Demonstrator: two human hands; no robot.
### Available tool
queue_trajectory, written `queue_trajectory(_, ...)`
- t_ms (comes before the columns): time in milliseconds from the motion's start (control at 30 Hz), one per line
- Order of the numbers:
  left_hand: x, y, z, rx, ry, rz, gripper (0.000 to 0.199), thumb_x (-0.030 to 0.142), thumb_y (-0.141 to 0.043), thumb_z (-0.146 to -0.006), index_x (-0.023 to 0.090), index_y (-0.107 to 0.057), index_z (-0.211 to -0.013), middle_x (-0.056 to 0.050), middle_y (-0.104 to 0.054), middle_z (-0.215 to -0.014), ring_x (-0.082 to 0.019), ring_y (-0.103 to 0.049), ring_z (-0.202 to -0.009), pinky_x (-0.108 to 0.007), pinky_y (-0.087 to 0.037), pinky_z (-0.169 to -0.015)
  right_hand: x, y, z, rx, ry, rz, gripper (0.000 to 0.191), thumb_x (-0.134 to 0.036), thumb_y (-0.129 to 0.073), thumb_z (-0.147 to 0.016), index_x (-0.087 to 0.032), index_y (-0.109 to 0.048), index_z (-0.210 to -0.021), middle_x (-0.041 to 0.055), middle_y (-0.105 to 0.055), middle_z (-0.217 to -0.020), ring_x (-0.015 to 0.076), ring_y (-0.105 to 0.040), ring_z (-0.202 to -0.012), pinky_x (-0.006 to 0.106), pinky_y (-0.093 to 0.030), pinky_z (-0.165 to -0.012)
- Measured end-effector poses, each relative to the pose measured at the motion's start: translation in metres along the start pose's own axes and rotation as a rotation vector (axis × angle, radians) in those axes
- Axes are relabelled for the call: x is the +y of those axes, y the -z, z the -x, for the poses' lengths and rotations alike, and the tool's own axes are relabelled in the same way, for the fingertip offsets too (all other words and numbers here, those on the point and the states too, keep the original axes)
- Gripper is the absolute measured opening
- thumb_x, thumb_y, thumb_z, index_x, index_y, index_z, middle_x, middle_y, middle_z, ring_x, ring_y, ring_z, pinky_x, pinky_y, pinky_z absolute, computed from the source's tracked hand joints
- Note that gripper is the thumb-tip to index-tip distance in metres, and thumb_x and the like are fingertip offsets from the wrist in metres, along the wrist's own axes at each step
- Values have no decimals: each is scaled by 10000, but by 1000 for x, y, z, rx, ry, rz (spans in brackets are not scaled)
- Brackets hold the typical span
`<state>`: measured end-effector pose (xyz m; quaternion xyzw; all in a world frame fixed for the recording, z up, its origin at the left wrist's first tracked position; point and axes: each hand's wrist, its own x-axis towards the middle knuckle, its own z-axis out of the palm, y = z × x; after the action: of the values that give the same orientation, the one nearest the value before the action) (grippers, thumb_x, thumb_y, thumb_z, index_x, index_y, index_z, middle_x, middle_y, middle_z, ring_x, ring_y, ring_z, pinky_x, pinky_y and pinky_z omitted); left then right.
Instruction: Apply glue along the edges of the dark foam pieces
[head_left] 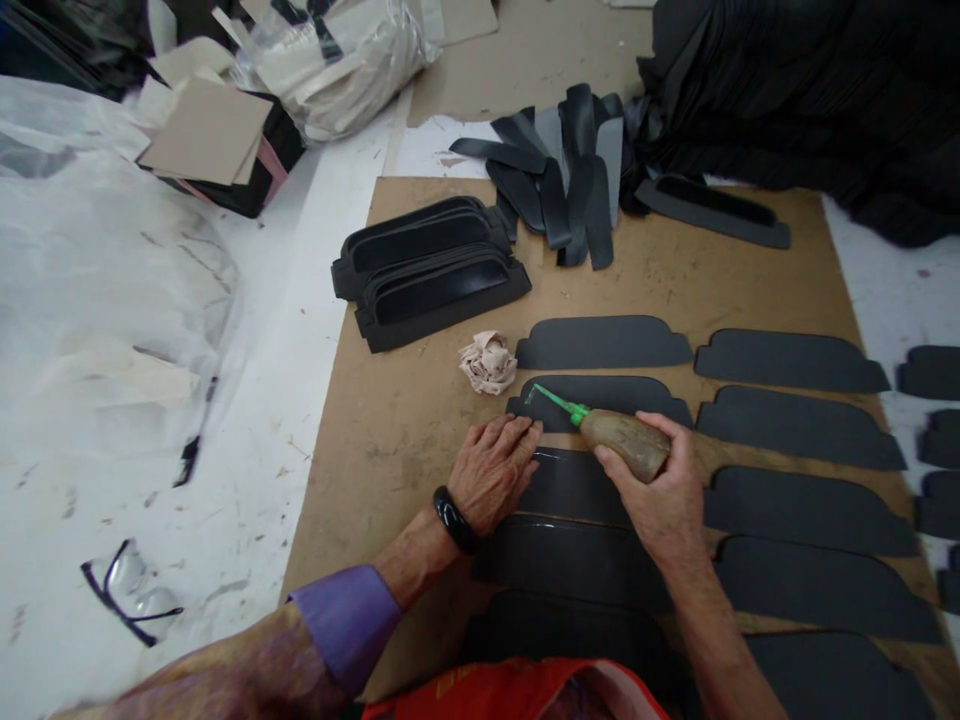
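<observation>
My right hand is wrapped round a brownish squeeze bottle with a thin green nozzle. The nozzle tip touches or hovers just over the left end of a flat dark grey cut piece, where a small shiny wet trace shows. My left hand lies flat, fingers stretched out, its fingertips on the left edge of that same piece. Nearer me, another dark piece has a glossy line along its upper edge and is partly covered by my hands. A crumpled beige wad sits just beyond my left hand.
More dark pieces lie in rows to the right on a brown board. Beyond are stacked framed black pieces, loose dark strips and a black heap. Eyeglasses and plastic sheeting lie at left.
</observation>
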<state>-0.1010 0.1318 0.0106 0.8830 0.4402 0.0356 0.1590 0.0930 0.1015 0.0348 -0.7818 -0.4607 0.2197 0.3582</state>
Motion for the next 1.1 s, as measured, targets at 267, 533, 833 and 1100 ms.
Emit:
queue_trajectory(267,0,1,-3,4,-4,-4,409,284,-436,-887,226,-421,-1292,-67,-517,-1236,-240,-439,-1130,-408,-371,-892,2,4,-2,45,-48,13,498,-382,-687,-622,-200,-525,-1056,70,-588,-1068,243,-557,-968,412,-431,-860)
queue_trajectory(533,-1,1,-5,32,-6,-21,380,276,-424,-892,232,-460,-1268,-70,-525,-1218,-243,-451,-1102,-400,-368,-874,10,16,-3,89,-105,45,503,-390,-690,-626,-197,-529,-1063,75,-596,-1074,242,-566,-948,400,-439,-830)
queue_trajectory(833,-3,-1,-7,50,-23,-59,381,257,-441,-884,222,-477,-1261,-77,-540,-1200,-251,-472,-1051,-402,-380,-833,23,34,-6,182,-128,71,484,-402,-681,-631,-188,-529,-1037,70,-596,-1040,228,-567,-941,382,-438,-836)
queue_trajectory(1100,-6,-3,-7,81,-41,-85,380,252,-439,-881,217,-487,-1257,-86,-548,-1175,-252,-482,-1016,-401,-382,-813,34,50,-11,250,-173,80,491,-415,-674,-622,-189,-520,-1029,71,-590,-1027,234,-562,-943,386,-432,-834)
